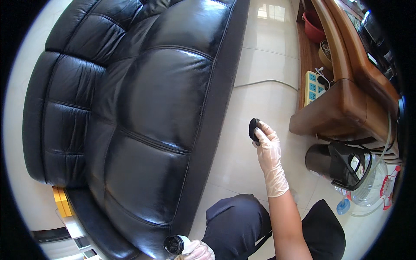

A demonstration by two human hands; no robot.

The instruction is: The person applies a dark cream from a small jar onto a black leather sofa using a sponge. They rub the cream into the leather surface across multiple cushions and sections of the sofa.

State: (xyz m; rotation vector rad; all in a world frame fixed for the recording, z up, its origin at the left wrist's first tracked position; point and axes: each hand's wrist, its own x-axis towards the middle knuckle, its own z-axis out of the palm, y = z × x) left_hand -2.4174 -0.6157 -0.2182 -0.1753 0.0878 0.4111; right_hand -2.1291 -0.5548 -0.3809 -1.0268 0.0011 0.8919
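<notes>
At the bottom edge my left hand [200,251], in a thin whitish glove, grips a small white container with a round black top [173,245]. The mouth of this container faces up, and what is inside is too dark to make out. My right hand [268,144], gloved the same way, is stretched forward over the floor, its fingers closed on a small rounded black pad [253,130]. To the left lies a black leather sofa [169,95] with shiny, padded seats; neither hand touches it. Part of my left hand is cut off by the frame.
A brown wooden cabinet [342,110] stands on the right, with a power strip [311,89] and a red bucket [313,28] on its lower ledge. Before it are a black bin-like container [320,159] and a clear water jug [370,186]. A pale cable [264,81] crosses the tiled floor.
</notes>
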